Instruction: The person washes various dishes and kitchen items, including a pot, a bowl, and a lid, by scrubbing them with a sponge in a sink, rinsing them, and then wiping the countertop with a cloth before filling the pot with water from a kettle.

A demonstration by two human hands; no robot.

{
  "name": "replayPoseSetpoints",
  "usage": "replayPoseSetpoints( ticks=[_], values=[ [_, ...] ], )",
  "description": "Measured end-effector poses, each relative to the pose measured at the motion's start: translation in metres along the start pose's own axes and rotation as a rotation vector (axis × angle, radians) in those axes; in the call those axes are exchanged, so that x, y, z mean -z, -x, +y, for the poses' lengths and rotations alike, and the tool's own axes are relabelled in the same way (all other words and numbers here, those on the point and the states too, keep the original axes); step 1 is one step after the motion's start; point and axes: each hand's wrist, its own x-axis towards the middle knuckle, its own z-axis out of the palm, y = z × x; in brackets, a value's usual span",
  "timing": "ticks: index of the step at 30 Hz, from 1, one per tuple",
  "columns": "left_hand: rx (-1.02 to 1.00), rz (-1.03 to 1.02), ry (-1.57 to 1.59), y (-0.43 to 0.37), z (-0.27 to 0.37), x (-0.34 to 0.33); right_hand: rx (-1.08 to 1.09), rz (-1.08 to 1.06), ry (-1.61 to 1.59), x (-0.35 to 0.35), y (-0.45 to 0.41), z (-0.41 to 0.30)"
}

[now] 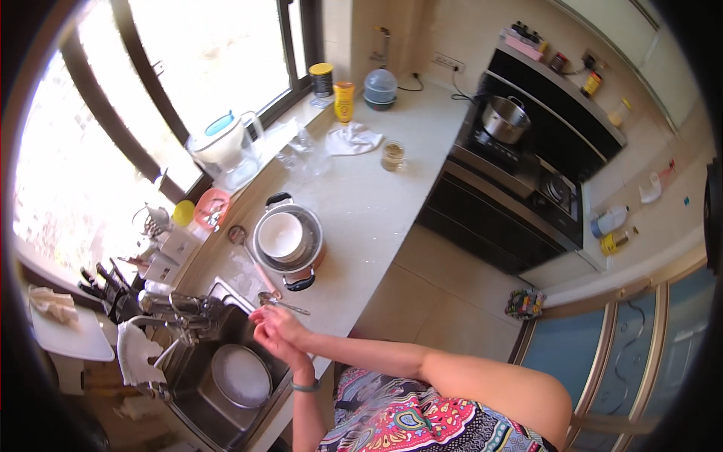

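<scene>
My right hand lies against my left hand, palms and fingers pressed together over the near rim of the sink. I see no object between them; the inner fingers are hidden. A band circles my left wrist. Below and left of the hands, a round metal pan with whitish, foamy liquid sits in the sink. Close beyond the fingertips, a metal spoon lies on the counter, beside a skimmer with a pink handle. A two-handled pot there holds a stack with a white bowl on top.
The faucet rises at the sink's far left, near a knife block. A glass mug, white cloth and yellow bottle stand or lie farther back. A steel pot is on the stove.
</scene>
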Motion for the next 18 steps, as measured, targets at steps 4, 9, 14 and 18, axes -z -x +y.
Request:
replayPoseSetpoints(
  ticks=[4, 9, 14, 18],
  values=[
    [0.055, 0.048, 0.138, 0.033, 0.017, -0.003, -0.014, -0.096, -0.679, -0.036, 0.068, 0.0],
    [0.224, -0.158, 0.436, 0.05, 0.045, -0.065, 0.589, 0.13, 1.331, 0.018, 0.088, -0.051],
    [0.525, -0.469, 0.589, 0.088, 0.077, -0.181, 0.24, -0.043, 0.413, 0.142, 0.143, -0.196],
    [0.761, -0.759, 0.611, 0.195, 0.073, -0.312, 0.088, 0.025, -0.506, 0.21, 0.174, -0.294]
  ],
)
